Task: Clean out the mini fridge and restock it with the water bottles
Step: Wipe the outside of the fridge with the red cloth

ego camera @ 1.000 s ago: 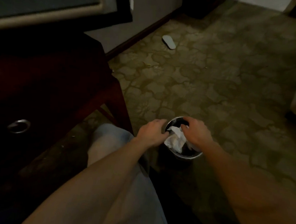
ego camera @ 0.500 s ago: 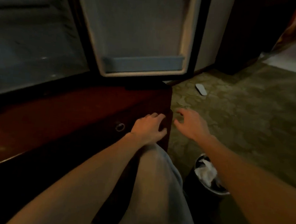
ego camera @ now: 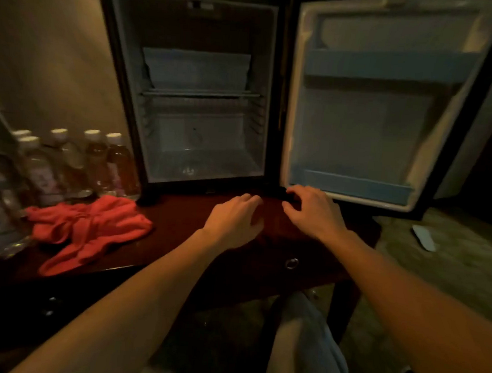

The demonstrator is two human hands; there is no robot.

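The mini fridge (ego camera: 182,164) stands on a dark wooden table (ego camera: 178,222), its door (ego camera: 360,112) swung wide to the right. Its shelves and door racks hold nothing. Several water bottles (ego camera: 66,162) with white caps stand on the table left of the fridge. A red cloth (ego camera: 87,227) lies crumpled in front of them. My left hand (ego camera: 233,220) hovers over the table in front of the fridge, fingers relaxed and holding nothing. My right hand (ego camera: 315,211) is beside it, just below the door's bottom edge, fingers loosely spread and holding nothing.
A ring pull (ego camera: 291,263) marks a drawer in the table's front. My knee (ego camera: 307,336) is below the table edge. A white slipper (ego camera: 424,238) lies on the patterned carpet (ego camera: 451,273) at the right.
Both hands left the waste bin with the crumpled paper on the floor and rose to the table in front of the fridge. My view swung up and left onto the open fridge.
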